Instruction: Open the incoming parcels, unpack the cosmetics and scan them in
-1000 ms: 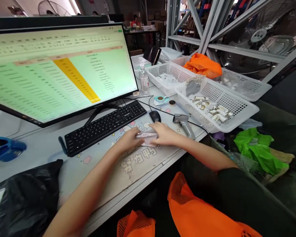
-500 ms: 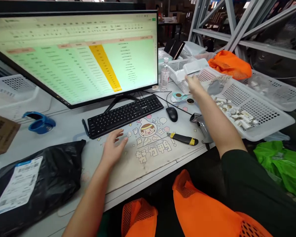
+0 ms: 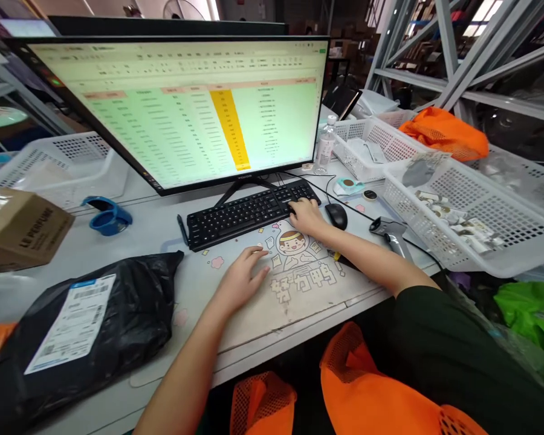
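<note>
My right hand [image 3: 306,216] lies over the right end of a black keyboard [image 3: 240,212], fingers stretched out onto the keys and holding nothing. Lower and to the left, my left hand [image 3: 240,279] rests on the printed desk mat [image 3: 254,323] with its fingers apart. A black mouse [image 3: 336,215] sits just right of my right hand. Behind the keyboard stands a monitor [image 3: 176,121] showing a spreadsheet with one orange column. My right forearm mostly covers a yellow-and-black utility knife [image 3: 336,256].
On the left are a black labelled parcel [image 3: 140,308], a brown box [image 3: 40,232] and a blue tape dispenser [image 3: 111,219]. To the right stand a barcode scanner [image 3: 392,232], a bottle [image 3: 325,148] and a white basket [image 3: 453,257] with small rolls.
My right hand has come from the white basket at the back right down to the keyboard. My left hand stays on the mat. The view has shifted left.
</note>
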Motion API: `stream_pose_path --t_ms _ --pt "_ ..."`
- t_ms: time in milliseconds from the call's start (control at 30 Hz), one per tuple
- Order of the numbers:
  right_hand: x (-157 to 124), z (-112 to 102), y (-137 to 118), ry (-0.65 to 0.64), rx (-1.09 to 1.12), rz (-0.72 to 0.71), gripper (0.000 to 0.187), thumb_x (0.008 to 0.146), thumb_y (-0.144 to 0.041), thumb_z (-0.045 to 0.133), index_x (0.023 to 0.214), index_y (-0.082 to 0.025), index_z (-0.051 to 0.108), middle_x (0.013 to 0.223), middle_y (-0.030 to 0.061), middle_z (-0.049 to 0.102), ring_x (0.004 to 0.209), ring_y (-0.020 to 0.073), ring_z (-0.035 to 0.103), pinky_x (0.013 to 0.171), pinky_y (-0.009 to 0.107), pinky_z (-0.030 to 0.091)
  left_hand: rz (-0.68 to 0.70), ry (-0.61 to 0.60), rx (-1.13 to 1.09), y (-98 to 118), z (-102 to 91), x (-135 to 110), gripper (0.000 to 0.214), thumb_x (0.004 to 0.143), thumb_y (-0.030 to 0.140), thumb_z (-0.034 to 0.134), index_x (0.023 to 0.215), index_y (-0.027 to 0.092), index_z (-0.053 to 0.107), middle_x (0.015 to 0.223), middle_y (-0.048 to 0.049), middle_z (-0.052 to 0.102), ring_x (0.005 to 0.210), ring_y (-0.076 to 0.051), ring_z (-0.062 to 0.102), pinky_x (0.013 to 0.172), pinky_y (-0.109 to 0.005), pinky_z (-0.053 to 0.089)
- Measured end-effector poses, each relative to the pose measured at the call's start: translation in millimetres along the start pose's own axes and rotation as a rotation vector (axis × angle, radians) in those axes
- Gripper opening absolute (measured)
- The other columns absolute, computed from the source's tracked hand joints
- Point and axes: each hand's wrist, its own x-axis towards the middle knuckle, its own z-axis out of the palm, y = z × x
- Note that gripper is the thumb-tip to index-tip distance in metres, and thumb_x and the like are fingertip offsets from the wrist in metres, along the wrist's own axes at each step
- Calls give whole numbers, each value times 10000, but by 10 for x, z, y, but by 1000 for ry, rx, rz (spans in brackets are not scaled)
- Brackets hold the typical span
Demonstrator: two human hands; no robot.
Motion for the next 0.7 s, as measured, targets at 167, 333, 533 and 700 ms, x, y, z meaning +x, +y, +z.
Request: stream_pose_path --t_ms 167,333,533,700 --pt "59 48 -94 29 -72 55 494 1051 -346 495 1417 -63 667 1328 261 681 1297 416 517 1080 543 364 -10 -53 -1 31 -7 4 384 1045 355 553 1369 187 673 1438 -148 651 1364 -311 646 1181 -512 554" --pt "14 74 -129 11 -92 56 503 1061 -351 467 1419 -64 673 1369 251 658 1314 398 503 1081 524 369 -14 -90 -26 38 -9 10 368 1044 347 552 1348 185 681 1413 -145 669 1342 -310 657 1176 -530 555" --pt "-184 39 -69 -16 -83 13 561 1041 -285 453 1543 -59 567 1519 230 611 1406 373 482 1118 527 376 -15 -116 -41 41 -7 21 366 1037 365 544 1325 197 696 1388 -134 686 1318 -311 672 1160 -524 567" --pt "-202 18 2 -75 -81 -16 598 1003 -281 510 1558 -64 560 1611 227 532 1488 370 435 1176 520 375 -25 -132 -54 16 18 23 395 1037 417 526 1308 194 706 1366 -135 701 1295 -320 683 1154 -539 568"
